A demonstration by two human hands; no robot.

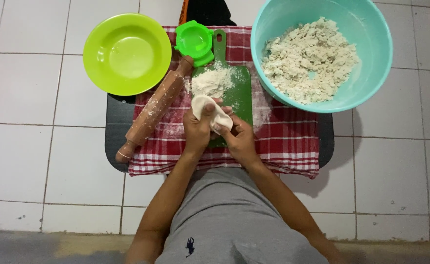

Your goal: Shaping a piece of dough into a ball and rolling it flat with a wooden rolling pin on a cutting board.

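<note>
A small flattened piece of white dough [210, 110] is pinched between both my hands above a dark green cutting board [239, 93]. My left hand [197, 132] grips its left side with thumb and fingers. My right hand [237, 138] holds its right side, fingertips pressed into the dough. A heap of white flour [212, 80] lies on the board just beyond my hands. The board rests on a red and white checked cloth [288, 142].
A wooden rolling pin [154, 108] lies diagonally on the cloth's left. A lime green bowl [127, 54] sits at the back left, a small green press mould [194, 41] behind the board. A teal bowl [366, 54] of crumbly dough stands back right. White floor tiles surround a dark tray [117, 127].
</note>
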